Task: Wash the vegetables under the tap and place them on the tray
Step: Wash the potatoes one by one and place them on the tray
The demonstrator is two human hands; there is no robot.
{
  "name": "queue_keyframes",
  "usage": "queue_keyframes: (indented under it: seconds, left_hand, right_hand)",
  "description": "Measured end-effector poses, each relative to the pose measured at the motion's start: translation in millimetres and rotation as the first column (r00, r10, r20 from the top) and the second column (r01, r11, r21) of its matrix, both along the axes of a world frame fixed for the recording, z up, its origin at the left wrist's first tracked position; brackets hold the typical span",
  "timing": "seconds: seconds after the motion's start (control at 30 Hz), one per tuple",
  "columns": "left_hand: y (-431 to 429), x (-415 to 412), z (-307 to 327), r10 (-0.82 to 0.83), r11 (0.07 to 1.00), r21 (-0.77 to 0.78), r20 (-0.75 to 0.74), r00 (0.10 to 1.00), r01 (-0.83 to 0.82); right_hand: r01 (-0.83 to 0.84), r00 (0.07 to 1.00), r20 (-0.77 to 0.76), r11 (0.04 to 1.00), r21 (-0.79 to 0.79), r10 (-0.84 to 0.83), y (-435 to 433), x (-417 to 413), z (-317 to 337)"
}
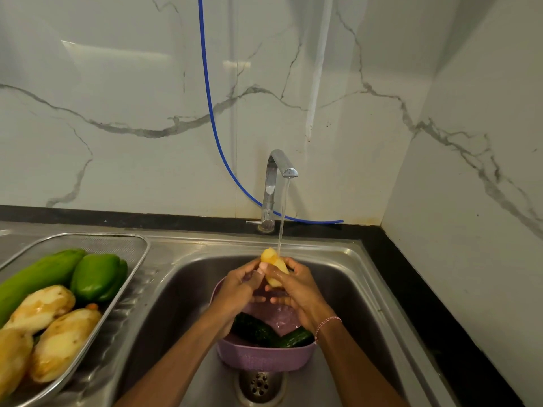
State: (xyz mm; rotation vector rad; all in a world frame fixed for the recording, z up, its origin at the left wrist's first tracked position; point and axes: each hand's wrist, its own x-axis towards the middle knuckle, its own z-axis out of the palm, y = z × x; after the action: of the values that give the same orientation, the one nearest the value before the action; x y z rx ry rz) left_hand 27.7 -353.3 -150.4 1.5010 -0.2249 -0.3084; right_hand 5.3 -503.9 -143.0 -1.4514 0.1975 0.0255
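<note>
Steel sink (338, 259) below — my left hand (235, 286) and right hand (296, 292) clasp one potato (273, 265) together under the tap (273, 183) for rinsing.

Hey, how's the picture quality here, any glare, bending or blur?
Head view: the wide-angle lens bows the counter edge and stretches the tray at left; soft glare patches on the marble wall, bright sheen on the tap; the potato in the left hand and right hand looks fairly sharp.

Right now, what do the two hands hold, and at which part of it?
The left hand and the right hand together hold one peeled potato under the tap, gripping its lower half; its upper end sticks out free.
</note>
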Motion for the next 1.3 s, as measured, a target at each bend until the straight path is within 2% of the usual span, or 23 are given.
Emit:
queue_keyframes:
  seconds: [0.1,0.2,0.37,0.5,0.6,0.73,0.87,0.97,1.03,1.13,1.23,1.3]
  left_hand:
    - [-5,-2,-1,-0.008,1.000,0.007,-0.041,0.999,0.008]
    - [-7,0,-3,-0.011,0.999,0.041,-0.062,0.998,0.014]
    - [-7,-2,0,-0.041,0.999,-0.001,-0.124,0.991,0.041]
    - [-8,-2,-4,-0.080,0.996,0.043,-0.087,0.993,0.084]
    - [-5,-4,-6,-0.130,0.990,0.052,-0.012,0.991,0.131]
    - [-3,-6,-7,-0.134,0.987,0.100,0.060,0.989,0.128]
    - [-10,-9,-7,-0.147,0.969,0.216,0.097,0.984,0.123]
    - [-10,-8,-9,-0.185,0.940,0.317,0.162,0.969,0.126]
    - [-10,-8,-10,-0.198,0.905,0.418,0.264,0.944,0.073]
    - [-11,-5,-9,-0.114,0.910,0.411,0.377,0.919,-0.056]
    - [-9,-2,-5,0.049,0.941,0.300,0.331,0.942,-0.154]
    - [-7,-2,-2,0.082,0.957,0.246,0.281,0.956,-0.154]
  right_hand:
    - [0.040,0.999,-0.029,0.999,-0.011,-0.041,4,-1,2]
    - [0.025,0.998,-0.058,0.998,0.052,-0.022,5,-2,4]
    - [-0.034,0.997,-0.063,0.974,0.224,0.049,12,5,1]
    - [0.074,0.990,-0.137,0.933,0.352,-0.027,10,15,-9]
    - [0.054,0.991,-0.131,0.944,0.324,-0.012,9,12,-11]
    - [-0.003,0.994,-0.107,0.987,0.163,0.021,13,6,-3]
    - [0.054,0.989,-0.136,0.999,-0.005,-0.055,18,6,-3]
    - [0.116,0.982,-0.147,0.993,-0.036,-0.120,19,8,-4]
    - [0.159,0.979,-0.139,0.985,0.068,-0.148,20,9,-2]
    - [0.152,0.985,-0.123,0.940,0.305,-0.120,17,8,3]
    - [0.106,0.992,-0.115,0.892,0.440,-0.061,12,7,6]
    - [0.065,0.995,-0.093,0.899,0.432,-0.027,10,5,7]
